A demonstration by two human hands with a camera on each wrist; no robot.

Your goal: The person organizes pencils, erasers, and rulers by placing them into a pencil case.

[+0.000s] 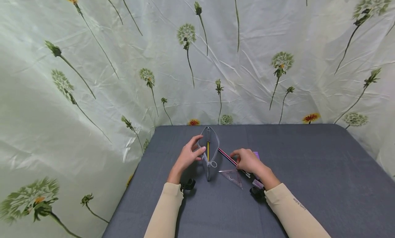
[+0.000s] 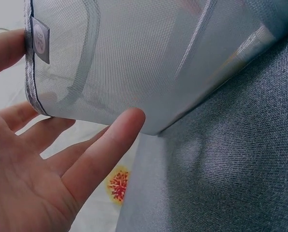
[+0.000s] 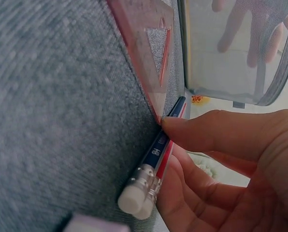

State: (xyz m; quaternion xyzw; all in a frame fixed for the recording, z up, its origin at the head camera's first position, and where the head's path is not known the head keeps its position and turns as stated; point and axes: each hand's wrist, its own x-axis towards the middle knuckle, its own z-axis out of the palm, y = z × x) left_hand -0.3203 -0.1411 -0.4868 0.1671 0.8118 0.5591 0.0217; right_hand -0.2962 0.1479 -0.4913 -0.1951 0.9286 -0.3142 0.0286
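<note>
The left hand (image 1: 189,154) has its fingers loosely spread around one side of the mesh pouch (image 2: 124,63), touching its edge without a firm grip, perhaps so that the mouth remains wide. The right hand (image 1: 248,161) pinches two pencils (image 3: 156,152) between thumb and fingers, near their eraser ends; this probably leaves their far ends free, pointing to the pouch. The pouch stands upright on the desk (image 1: 216,214), with a yellow stick (image 1: 208,152) seen in its opening. The clear set square (image 3: 140,58) lies flat just beside the pencils, and a purple block (image 1: 258,184) is near the right wrist. On the navy pencil I read "HB". The pouch's grey label (image 2: 40,39) carries a round emblem, but its characters are not clear, as is the writing on the right sleeve (image 1: 293,210).
</note>
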